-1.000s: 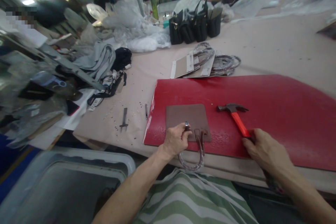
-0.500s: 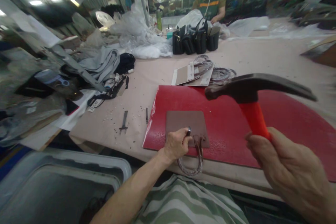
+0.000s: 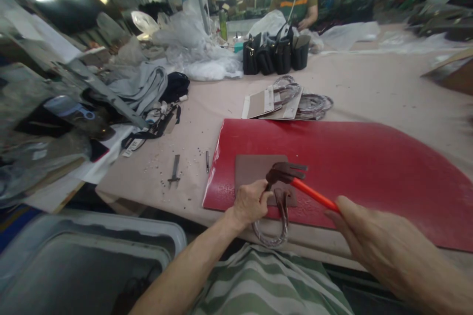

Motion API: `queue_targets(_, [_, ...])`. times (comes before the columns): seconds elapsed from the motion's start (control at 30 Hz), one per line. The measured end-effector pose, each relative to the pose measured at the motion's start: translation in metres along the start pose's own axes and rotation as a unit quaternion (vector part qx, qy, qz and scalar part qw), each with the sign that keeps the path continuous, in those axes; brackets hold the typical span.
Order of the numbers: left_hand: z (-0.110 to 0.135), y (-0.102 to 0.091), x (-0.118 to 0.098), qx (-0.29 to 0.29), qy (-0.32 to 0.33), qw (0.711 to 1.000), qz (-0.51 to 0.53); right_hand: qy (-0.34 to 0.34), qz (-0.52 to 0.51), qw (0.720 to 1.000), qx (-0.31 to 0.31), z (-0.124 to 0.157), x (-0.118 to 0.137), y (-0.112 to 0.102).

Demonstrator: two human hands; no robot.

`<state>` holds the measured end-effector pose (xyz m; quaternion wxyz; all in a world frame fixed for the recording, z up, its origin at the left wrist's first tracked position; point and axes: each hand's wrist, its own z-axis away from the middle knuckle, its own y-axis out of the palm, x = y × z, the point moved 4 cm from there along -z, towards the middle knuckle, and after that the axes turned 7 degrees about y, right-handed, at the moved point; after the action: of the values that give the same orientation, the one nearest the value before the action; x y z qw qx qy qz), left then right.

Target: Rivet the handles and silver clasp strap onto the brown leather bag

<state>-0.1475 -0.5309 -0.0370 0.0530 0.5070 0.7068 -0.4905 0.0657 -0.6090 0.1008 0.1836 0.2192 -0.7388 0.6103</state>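
My left hand [image 3: 251,202] is closed around a small metal punch [image 3: 269,187], held upright over a brown leather panel [image 3: 254,168]. Most of the punch is hidden by the fingers and the hammer. In my right hand [image 3: 364,224] is a claw hammer [image 3: 314,193] with an orange-red handle; its head is at the punch's top. A brown bag handle wrapped in clear plastic [image 3: 284,226] joins the panel and loops over the table's front edge. Beneath the panel lies a red board [image 3: 354,167].
Left of the board lie a pronged tool [image 3: 175,172], a thin metal rod [image 3: 207,161] and scattered small bits. Panels with wrapped handles [image 3: 288,101] lie behind it. Black bags [image 3: 275,54] stand farther back, near a co-worker [image 3: 295,5]. A grey bin [image 3: 173,231] is at lower left.
The hammer has swung down and left from its raised position, bringing its head to the punch in my left hand. My left hand has stayed nearly in place.
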Motion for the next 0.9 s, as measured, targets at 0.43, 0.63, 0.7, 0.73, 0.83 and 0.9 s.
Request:
queue_targets(0.43, [0.001, 0.000, 0.003, -0.015, 0.022, 0.999, 0.028, 0.373, -0.168, 0.907, 0.102, 0.004, -0.115, 0.031])
queue_targets(0.63, [0.003, 0.000, 0.007, 0.000, -0.002, 0.999, 0.033, 0.197, 0.195, 0.961, -0.004, -0.009, -0.134, 0.037])
queue_targets(0.7, [0.004, -0.002, 0.007, 0.005, -0.008, 0.999, 0.041, 0.083, 0.182, 0.978, -0.062, -0.016, -0.106, 0.052])
queue_targets(0.73, [0.004, -0.002, 0.006, 0.008, -0.010, 0.999, 0.046, 0.036, 0.150, 0.985, -0.073, -0.019, -0.090, 0.064])
queue_targets(0.83, [0.003, -0.001, 0.003, 0.017, -0.025, 0.997, 0.068, -0.066, 0.097, 0.993, -0.019, -0.022, -0.050, 0.112])
queue_targets(0.9, [0.000, -0.001, 0.005, 0.010, -0.068, 0.991, 0.117, -0.072, 0.116, 0.991, 0.005, -0.021, -0.037, 0.137])
